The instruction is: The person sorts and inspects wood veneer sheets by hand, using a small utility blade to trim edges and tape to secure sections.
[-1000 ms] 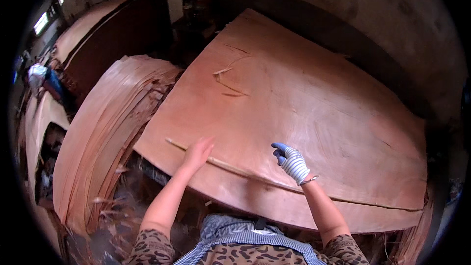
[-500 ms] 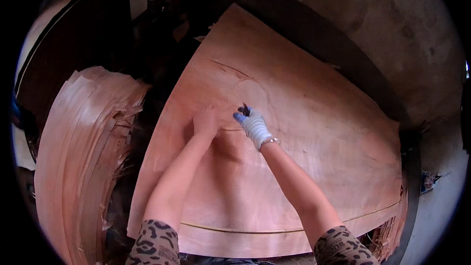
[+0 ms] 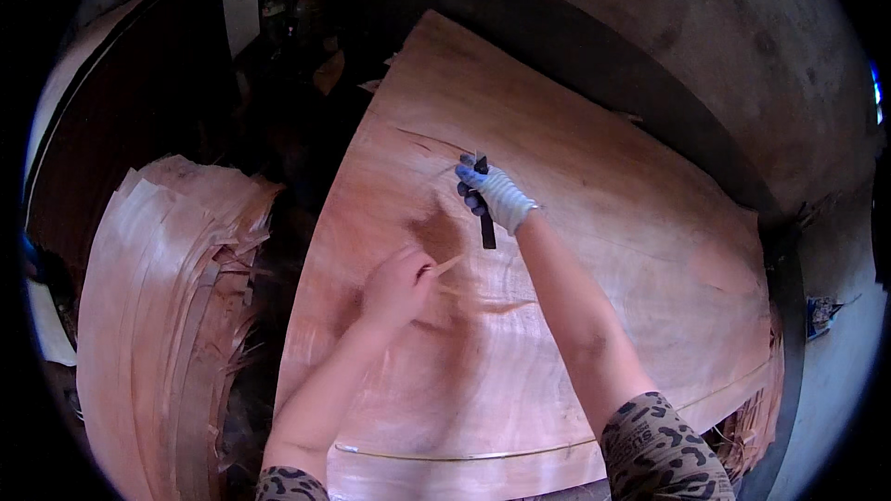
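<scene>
Pinkish-tan wood, head view: one big thin sheet fills the middle, its far corner pointing up and away, both hands over it.

Left hand: bare, left of centre over the sheet. Fingers closed, pinching a thin pale strip whose free end sticks out to the right. Hand slightly blurred; can't tell whether the strip's other end runs on inside the fist.

Right hand: striped white glove, blue-grey fingers, farther out than the left. Fingers curled round a slim black tool, one end poking out past the thumb, the other hanging down toward the near side. Tip too small to identify.

On the sheet: dark crack just beyond the right hand, and a ragged tan streak right of the strip. Can't tell if the streak is loose or part of the sheet. Thin yellowish stick lies along the near edge, passing behind the right arm.

Writing: dark print among the spots on the right sleeve. Left sleeve shows spots only at the bottom edge.

Left: stack of similar sheets, right side frayed. Far side: stained wall.
</scene>
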Tool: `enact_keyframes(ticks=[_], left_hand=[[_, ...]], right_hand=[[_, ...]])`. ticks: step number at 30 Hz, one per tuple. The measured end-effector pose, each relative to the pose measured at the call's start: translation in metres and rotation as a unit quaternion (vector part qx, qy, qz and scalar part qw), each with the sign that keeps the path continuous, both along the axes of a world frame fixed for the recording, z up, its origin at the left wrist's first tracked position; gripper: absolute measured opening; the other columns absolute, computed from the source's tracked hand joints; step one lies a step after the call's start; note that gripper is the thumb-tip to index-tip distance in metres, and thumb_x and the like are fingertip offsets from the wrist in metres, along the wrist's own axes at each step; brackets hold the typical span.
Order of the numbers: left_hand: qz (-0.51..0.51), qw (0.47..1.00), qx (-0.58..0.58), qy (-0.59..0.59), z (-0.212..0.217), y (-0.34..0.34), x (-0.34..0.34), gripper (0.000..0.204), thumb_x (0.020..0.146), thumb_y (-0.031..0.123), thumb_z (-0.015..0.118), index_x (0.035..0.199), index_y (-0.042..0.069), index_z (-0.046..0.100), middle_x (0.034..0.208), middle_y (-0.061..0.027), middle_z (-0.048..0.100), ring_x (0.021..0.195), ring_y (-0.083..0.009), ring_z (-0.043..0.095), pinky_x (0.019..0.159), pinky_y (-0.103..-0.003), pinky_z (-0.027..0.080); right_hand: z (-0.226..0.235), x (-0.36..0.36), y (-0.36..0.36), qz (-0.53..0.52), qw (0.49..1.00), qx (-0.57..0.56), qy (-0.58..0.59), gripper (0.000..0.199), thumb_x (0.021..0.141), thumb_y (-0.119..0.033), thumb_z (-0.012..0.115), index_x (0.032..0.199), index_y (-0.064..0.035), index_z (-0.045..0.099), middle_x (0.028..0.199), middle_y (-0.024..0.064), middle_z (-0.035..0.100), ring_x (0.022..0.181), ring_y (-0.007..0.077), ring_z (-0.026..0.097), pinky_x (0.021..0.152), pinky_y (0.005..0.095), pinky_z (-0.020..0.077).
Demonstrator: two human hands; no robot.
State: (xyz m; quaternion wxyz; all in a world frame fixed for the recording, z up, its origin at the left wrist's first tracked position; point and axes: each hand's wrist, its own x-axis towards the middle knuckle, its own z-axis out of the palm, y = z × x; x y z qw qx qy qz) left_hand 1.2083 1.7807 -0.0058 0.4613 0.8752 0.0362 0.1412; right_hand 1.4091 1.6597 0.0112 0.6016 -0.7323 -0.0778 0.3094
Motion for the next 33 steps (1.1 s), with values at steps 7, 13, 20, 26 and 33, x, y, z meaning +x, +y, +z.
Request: enact_keyframes(ticks=[7,13,20,26,33], left_hand=[[0.218,0.951,-0.219,-0.013,-0.01,0.084,-0.128,0.009,0.076,0.001,0.056,0.085,0.001,0.055,0.079,-0.0018,0.053,0.074,-0.0104,0.051,0.068,-0.023,0.043],[0.431,0.813,0.332,0.207,-0.035,0.196,-0.283,0.014,0.077,0.008,0.053,0.088,-0.001,0.054,0.08,-0.0198,0.057,0.073,-0.0337,0.057,0.064,-0.039,0.045],[0.342,0.75,0.412,0.387,-0.067,0.183,-0.349,0.008,0.07,0.008,0.056,0.073,0.001,0.059,0.069,-0.0186,0.058,0.068,-0.0348,0.058,0.062,-0.043,0.046],[0.369,0.739,0.264,0.498,-0.108,0.105,-0.517,0.026,0.078,0.025,0.054,0.089,0.003,0.06,0.073,-0.017,0.06,0.072,-0.0323,0.059,0.065,-0.041,0.047],[0.042,0.788,0.206,0.579,-0.095,-0.069,-0.497,0.032,0.078,0.027,0.053,0.099,0.003,0.056,0.085,-0.019,0.059,0.082,-0.0336,0.057,0.073,-0.041,0.044]], right_hand=[[-0.009,-0.082,-0.121,-0.077,0.994,-0.063,0.037,0.022,0.08,-0.028,0.058,0.093,-0.0102,0.058,0.061,-0.0012,0.05,0.047,0.0077,0.043,0.039,0.0228,0.0324],[-0.021,-0.203,-0.23,-0.139,0.961,-0.234,0.046,0.017,0.082,-0.023,0.057,0.085,-0.0069,0.059,0.062,0.0002,0.054,0.047,0.0083,0.046,0.04,0.0227,0.0351],[-0.045,-0.346,-0.317,-0.166,0.952,-0.254,0.042,0.016,0.078,-0.012,0.055,0.093,-0.0061,0.059,0.077,0.0092,0.063,0.062,0.0178,0.06,0.054,0.0302,0.0489],[-0.034,-0.421,-0.366,-0.061,0.911,-0.403,-0.067,0.022,0.077,-0.019,0.055,0.097,-0.0118,0.058,0.086,0.0153,0.062,0.076,0.03,0.06,0.068,0.0369,0.0483],[-0.018,-0.517,-0.431,-0.091,0.906,-0.401,-0.094,0.024,0.078,-0.018,0.052,0.1,-0.0099,0.057,0.087,0.0156,0.061,0.078,0.0308,0.059,0.069,0.0382,0.0473]])
